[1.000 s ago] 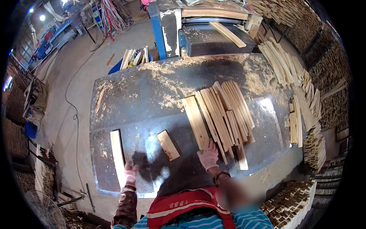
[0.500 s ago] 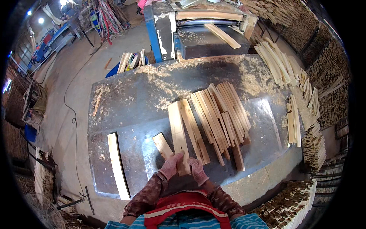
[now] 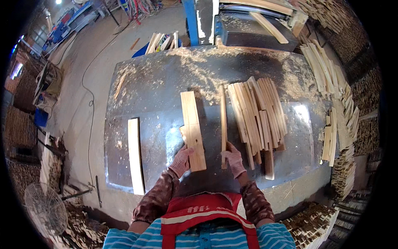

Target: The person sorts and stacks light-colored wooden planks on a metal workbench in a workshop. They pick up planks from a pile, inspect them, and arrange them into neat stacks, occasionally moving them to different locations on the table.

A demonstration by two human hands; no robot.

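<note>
Both hands wear pinkish work gloves. My left hand point(image 3: 181, 161) grips the near end of a wide pale wooden board point(image 3: 191, 128), with part of a shorter board point(image 3: 182, 132) showing at its left edge. My right hand point(image 3: 234, 159) is closed round the near end of a narrower wooden board point(image 3: 224, 120), turned up on its edge. Just right of that hand lies a row of wooden strips point(image 3: 257, 116) side by side on the dark metal table point(image 3: 159, 99). A single pale board point(image 3: 134, 153) rests apart at the table's left.
Beyond the table stands a machine point(image 3: 244, 31) with a board point(image 3: 269, 27) on its bed. Sawdust and shavings point(image 3: 199, 62) cover the far tabletop. Stacked wood point(image 3: 323, 70) lines the right side. A blue bin of offcuts point(image 3: 159, 43) and a fan point(image 3: 44, 205) stand at left.
My left hand has shifted the wide board left over the shorter one. My right hand has taken the narrower board, tipped it on edge and moved it right. The view has shifted.
</note>
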